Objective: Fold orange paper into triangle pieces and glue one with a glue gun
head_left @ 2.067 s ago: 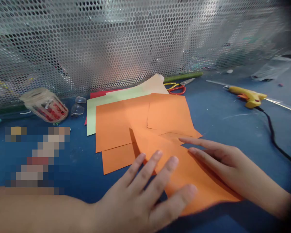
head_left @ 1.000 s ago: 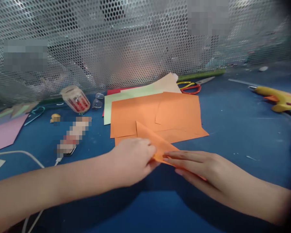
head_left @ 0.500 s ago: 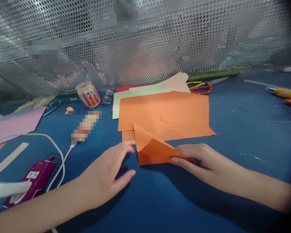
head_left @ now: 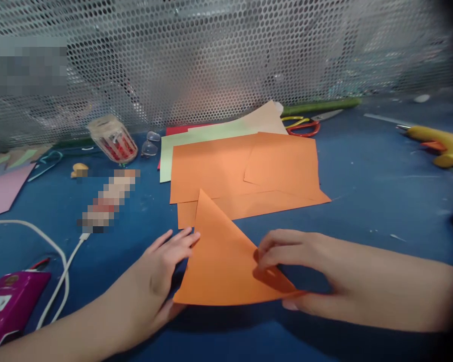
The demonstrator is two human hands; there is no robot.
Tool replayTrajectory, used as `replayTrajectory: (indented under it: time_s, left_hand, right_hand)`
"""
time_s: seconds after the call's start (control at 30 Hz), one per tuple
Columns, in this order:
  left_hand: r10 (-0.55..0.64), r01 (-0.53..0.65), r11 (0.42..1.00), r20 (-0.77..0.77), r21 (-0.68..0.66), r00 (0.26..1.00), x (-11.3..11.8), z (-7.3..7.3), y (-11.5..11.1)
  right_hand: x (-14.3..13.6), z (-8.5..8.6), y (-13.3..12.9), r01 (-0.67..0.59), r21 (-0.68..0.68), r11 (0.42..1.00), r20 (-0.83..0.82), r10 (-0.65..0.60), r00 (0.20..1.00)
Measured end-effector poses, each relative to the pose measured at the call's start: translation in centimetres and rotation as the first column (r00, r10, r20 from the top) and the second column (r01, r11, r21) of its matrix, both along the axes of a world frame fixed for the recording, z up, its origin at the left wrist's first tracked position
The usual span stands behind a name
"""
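A folded piece of orange paper, roughly triangular with its tip pointing away from me, is held just above the blue tabletop. My left hand is at its left edge, fingertips against the side and thumb tucked behind the lower left corner. On the other side, my right hand has its thumb under the right corner and its curled fingers over the sloping edge. Behind the paper's tip lie several flat orange sheets, overlapping one another, on top of a pale green sheet.
Red and yellow scissors lie behind the sheets. A yellow glue gun is at the right. To the left are a jar with red contents, a white cable and a purple power strip. Perforated metal mesh stands behind.
The orange paper has come nearer and turned its broad face up. My left hand has moved onto its left edge. My right hand's fingers have spread farther from the thumb along the paper.
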State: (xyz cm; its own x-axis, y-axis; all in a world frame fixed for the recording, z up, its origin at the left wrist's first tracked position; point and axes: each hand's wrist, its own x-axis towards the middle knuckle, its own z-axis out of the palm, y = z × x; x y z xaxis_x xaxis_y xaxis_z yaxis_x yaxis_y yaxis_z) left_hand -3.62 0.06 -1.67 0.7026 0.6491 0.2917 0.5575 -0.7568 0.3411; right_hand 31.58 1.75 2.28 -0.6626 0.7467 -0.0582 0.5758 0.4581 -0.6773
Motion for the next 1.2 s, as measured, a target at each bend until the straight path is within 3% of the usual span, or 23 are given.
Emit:
replayTrajectory:
  time_s: [0.1,0.27,0.37,0.47,0.57,0.63,0.83,1.03,1.2]
  left_hand:
    - [0.027,-0.028,0.997,-0.018,-0.068,0.999,0.4,0.1,-1.2]
    - [0.259,-0.220,0.938,0.124,-0.267,0.958,1.0,-0.6,-1.6]
    - [0.329,-0.298,0.942,0.244,-0.154,0.912,0.9,-1.4,-1.4]
    - [0.210,-0.211,0.977,0.198,-0.017,0.957,0.7,-1.1,-1.0]
    - [0.027,-0.023,0.998,0.063,-0.065,0.998,0.5,-0.1,-0.6]
    - [0.001,-0.001,0.998,0.014,-0.057,1.000,0.4,0.3,-0.5]
    - [0.034,-0.032,0.998,-0.047,0.055,0.998,0.1,-0.4,-1.1]
    - [0.069,-0.064,0.986,-0.026,0.153,0.997,0.7,0.4,-1.3]
    - [-0.001,0.022,0.974,-0.095,0.224,0.996,1.1,-0.1,-1.4]
  right_hand:
    - [0.2,-1.1,0.2,0.074,-0.184,0.980,-0.140,-0.101,0.985]
    - [0.0,-2.9,0.7,0.201,-0.232,0.952,-0.177,-0.244,0.954]
    - [-0.1,-3.7,0.7,0.254,-0.228,0.940,-0.204,-0.302,0.931]
    - [-0.3,-4.1,0.8,0.267,-0.256,0.929,-0.228,-0.327,0.917]
    - [-0.4,-4.6,0.9,0.271,-0.278,0.922,-0.265,-0.345,0.901]
    - [-0.2,-4.9,0.9,0.282,-0.262,0.923,-0.292,-0.355,0.888]
    - [1.1,-4.2,1.0,0.143,-0.180,0.973,-0.317,-0.195,0.928]
    - [1.3,-3.6,1.6,-0.038,-0.034,0.999,-0.357,0.023,0.934]
    - [0.9,-4.1,1.1,-0.063,0.041,0.997,-0.362,0.073,0.929]
